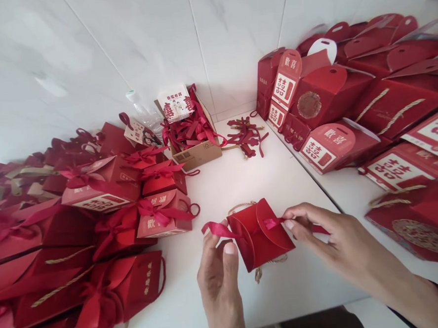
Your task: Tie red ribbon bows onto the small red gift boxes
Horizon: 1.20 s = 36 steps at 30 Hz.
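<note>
A small red box (pixel 261 234) with rounded flaps lies on the white table, turned at an angle. A pink-red ribbon (pixel 221 229) runs through its flaps and sticks out on both sides. On the right, my right hand (pixel 315 227) pinches one ribbon end between thumb and fingertips, and the tail hangs past the fingers. To the left, my left hand (pixel 220 273) has its fingers curled behind the other ribbon end, the thumb apart from them. A twisted gold cord (pixel 258 274) shows from under the box.
Tied red boxes (pixel 126 283) crowd the left side. A cardboard box (pixel 199 155) of ribbons stands at the back, a pile of dark red knotted ties (pixel 245 135) beside it. Stacked red boxes (pixel 329 93) fill the right. A tiled wall (pixel 234 44) rises behind.
</note>
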Available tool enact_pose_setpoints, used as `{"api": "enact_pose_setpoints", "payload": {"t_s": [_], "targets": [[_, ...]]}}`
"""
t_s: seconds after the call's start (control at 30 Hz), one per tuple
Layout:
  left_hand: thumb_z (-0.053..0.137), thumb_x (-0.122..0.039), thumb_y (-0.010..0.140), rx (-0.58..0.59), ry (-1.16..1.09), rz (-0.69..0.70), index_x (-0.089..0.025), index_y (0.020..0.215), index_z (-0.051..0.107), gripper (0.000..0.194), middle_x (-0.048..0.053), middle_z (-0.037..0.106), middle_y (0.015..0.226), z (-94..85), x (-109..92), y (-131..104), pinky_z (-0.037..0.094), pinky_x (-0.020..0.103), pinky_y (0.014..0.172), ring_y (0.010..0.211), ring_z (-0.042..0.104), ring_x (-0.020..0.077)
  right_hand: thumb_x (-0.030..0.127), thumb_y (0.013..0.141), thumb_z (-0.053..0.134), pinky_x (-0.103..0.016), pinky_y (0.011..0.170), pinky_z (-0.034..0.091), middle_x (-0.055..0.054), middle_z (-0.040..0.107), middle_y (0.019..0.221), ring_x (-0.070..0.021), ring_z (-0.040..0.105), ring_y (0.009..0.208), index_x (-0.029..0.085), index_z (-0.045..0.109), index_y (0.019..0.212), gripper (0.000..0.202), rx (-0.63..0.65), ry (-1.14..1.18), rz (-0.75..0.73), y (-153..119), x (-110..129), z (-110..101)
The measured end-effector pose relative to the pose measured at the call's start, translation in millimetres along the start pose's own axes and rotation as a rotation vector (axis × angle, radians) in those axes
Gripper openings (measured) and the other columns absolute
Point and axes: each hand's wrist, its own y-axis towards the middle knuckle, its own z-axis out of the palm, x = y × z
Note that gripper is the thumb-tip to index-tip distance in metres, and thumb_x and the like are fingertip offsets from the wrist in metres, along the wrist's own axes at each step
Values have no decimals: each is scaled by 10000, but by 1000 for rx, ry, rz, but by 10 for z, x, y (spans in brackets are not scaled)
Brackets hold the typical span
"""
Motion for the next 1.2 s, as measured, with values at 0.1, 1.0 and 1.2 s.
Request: {"api": "enact_pose_setpoints", "payload": {"t_s": [0.1, 1.0, 1.2], "targets": [[783, -531, 886, -22, -149, 40, -262, 961, 774, 279, 36, 791, 1163, 38, -38, 60, 567, 315, 920, 1115, 721, 239, 452, 1000, 600, -232, 569, 569, 14, 799, 871, -171, 749, 722, 302, 715, 962, 193, -117, -3, -38, -8, 14, 32], [672, -426, 993, 271, -62, 138, -268, 1032, 804, 209, 3, 699, 800, 102, -389, 115, 565, 212, 674, 743, 679, 137, 345, 1005, 688, -164, 844, 604, 48, 782, 1005, -124, 762, 962, 351, 740, 1056, 73, -93, 386, -132, 15, 330, 53], [635, -411, 993, 409, 84, 168, -219, 1009, 762, 231, 12, 640, 758, 165, -469, 71, 534, 252, 640, 662, 573, 148, 181, 1054, 529, -275, 1073, 547, -8, 750, 1287, -169, 661, 1282, 300, 655, 1286, 290, 94, 109, -532, 167, 484, 21]]}}
